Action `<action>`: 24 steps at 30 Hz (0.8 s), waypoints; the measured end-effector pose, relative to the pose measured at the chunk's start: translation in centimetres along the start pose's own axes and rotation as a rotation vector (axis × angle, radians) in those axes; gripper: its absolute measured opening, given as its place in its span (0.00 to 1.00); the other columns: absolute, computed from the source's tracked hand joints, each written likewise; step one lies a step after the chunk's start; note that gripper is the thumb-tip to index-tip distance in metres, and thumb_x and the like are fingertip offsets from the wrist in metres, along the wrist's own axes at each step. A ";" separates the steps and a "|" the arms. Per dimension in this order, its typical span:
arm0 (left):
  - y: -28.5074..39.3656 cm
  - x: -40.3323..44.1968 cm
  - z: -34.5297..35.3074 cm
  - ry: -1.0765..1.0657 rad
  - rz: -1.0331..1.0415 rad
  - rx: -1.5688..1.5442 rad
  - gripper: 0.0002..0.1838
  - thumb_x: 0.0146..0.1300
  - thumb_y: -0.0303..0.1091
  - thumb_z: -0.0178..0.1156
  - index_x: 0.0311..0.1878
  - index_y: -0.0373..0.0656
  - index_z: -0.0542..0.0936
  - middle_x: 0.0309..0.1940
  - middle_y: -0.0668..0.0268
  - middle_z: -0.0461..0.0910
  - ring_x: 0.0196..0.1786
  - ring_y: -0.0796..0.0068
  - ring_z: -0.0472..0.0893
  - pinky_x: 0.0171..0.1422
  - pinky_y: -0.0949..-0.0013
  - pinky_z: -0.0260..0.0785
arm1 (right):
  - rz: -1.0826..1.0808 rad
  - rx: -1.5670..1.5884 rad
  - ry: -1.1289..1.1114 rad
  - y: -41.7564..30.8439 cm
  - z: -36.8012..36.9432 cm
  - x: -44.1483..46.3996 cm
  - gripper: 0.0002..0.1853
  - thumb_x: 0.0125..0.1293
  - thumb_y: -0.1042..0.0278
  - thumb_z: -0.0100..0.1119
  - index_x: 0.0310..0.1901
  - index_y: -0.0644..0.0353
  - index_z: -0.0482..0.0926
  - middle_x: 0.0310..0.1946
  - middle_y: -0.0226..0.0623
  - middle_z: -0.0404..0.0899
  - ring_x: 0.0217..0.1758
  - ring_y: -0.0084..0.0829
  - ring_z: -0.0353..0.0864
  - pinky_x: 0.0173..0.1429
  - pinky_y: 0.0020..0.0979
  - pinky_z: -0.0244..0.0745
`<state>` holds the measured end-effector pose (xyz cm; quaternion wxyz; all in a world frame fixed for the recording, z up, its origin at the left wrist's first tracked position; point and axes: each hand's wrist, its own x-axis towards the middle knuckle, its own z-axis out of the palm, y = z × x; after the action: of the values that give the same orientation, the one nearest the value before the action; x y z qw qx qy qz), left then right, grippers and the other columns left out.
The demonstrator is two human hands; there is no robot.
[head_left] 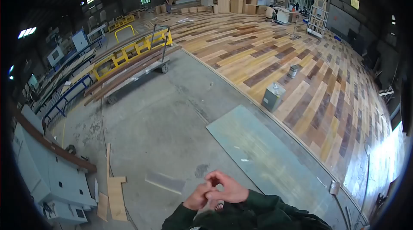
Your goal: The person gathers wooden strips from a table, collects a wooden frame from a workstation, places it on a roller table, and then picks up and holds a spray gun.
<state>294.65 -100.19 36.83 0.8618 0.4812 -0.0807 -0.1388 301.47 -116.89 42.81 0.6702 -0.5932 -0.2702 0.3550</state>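
Both of my hands meet in front of my body, low in the middle of the head view, with dark green sleeves behind them. My left hand (pixel 197 197) has its fingers curled in and touches the other hand. My right hand (pixel 230 189) bends its thumb and fingers into a ring against the left fingertips. Whether something small sits between the fingers is too hidden to make out. Below the hands lies the grey concrete floor (pixel 155 139), with a flat greenish board (pixel 262 152) just to their right.
A trolley (pixel 142 77) with long boards stands at left, near a yellow frame (pixel 129 51). A grey machine (pixel 47 169) and wood offcuts (pixel 116 197) are at lower left. On the plank floor (pixel 314 88) stand a square tin (pixel 273 96) and a round can (pixel 293 71). Two people are far off.
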 end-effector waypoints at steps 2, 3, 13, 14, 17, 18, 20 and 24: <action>5.1 7.8 -2.8 -0.074 -0.088 0.079 0.37 0.79 0.61 0.40 0.24 0.40 0.78 0.19 0.62 0.77 0.25 0.70 0.78 0.32 0.69 0.70 | -0.205 -0.191 0.017 -1.2 -5.5 6.1 0.41 0.57 0.60 0.80 0.68 0.63 0.68 0.51 0.35 0.74 0.53 0.28 0.77 0.59 0.32 0.75; 7.3 12.2 -4.5 -0.151 -0.171 0.142 0.38 0.79 0.60 0.39 0.21 0.40 0.77 0.19 0.62 0.77 0.26 0.70 0.77 0.32 0.69 0.69 | -0.218 -0.184 0.015 -2.0 -8.1 9.3 0.41 0.57 0.60 0.80 0.68 0.63 0.68 0.51 0.35 0.74 0.53 0.28 0.77 0.59 0.32 0.75; 19.8 44.9 -28.9 0.107 -0.228 -0.090 0.36 0.80 0.59 0.39 0.21 0.43 0.74 0.13 0.64 0.73 0.18 0.70 0.75 0.23 0.67 0.67 | 0.039 -0.042 0.044 -7.4 -30.2 47.9 0.41 0.53 0.62 0.82 0.66 0.63 0.70 0.47 0.37 0.77 0.50 0.25 0.79 0.54 0.32 0.77; 22.6 46.2 -31.0 0.149 -0.172 0.005 0.35 0.80 0.58 0.41 0.20 0.43 0.74 0.14 0.64 0.73 0.19 0.70 0.75 0.23 0.68 0.66 | -0.112 -0.206 -0.013 -8.6 -31.1 52.3 0.41 0.53 0.60 0.82 0.66 0.63 0.70 0.47 0.38 0.77 0.48 0.28 0.80 0.54 0.33 0.77; 28.6 51.6 -39.1 0.202 -0.078 0.124 0.35 0.79 0.58 0.43 0.20 0.42 0.74 0.14 0.63 0.73 0.19 0.70 0.75 0.24 0.68 0.66 | -0.320 -0.418 -0.145 -10.3 -34.7 65.6 0.40 0.53 0.52 0.80 0.64 0.61 0.73 0.46 0.40 0.77 0.46 0.38 0.81 0.52 0.36 0.77; 29.6 53.7 -42.3 0.233 -0.047 0.114 0.35 0.78 0.58 0.44 0.20 0.42 0.74 0.13 0.62 0.73 0.18 0.70 0.75 0.23 0.68 0.66 | -0.277 -0.437 -0.229 -10.5 -36.0 70.1 0.39 0.53 0.52 0.80 0.63 0.60 0.73 0.46 0.40 0.78 0.46 0.39 0.81 0.52 0.36 0.77; 30.5 59.2 -49.0 0.269 -0.028 0.093 0.35 0.78 0.58 0.44 0.20 0.41 0.74 0.13 0.62 0.73 0.17 0.69 0.74 0.22 0.68 0.65 | -0.218 -0.446 -0.312 -10.1 -39.5 79.1 0.38 0.53 0.51 0.79 0.63 0.60 0.74 0.46 0.40 0.78 0.46 0.39 0.81 0.52 0.37 0.77; 33.3 70.9 -62.6 0.270 0.021 -0.120 0.34 0.79 0.56 0.42 0.19 0.42 0.72 0.12 0.64 0.69 0.14 0.69 0.71 0.19 0.68 0.63 | -0.088 -0.414 -0.258 -9.0 -45.6 95.0 0.36 0.54 0.52 0.78 0.62 0.60 0.76 0.49 0.41 0.80 0.48 0.36 0.83 0.53 0.36 0.79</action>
<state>384.40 -55.55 32.78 0.8934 0.4424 0.0394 -0.0680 395.80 -69.15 39.26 0.5094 -0.6551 -0.4461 0.3353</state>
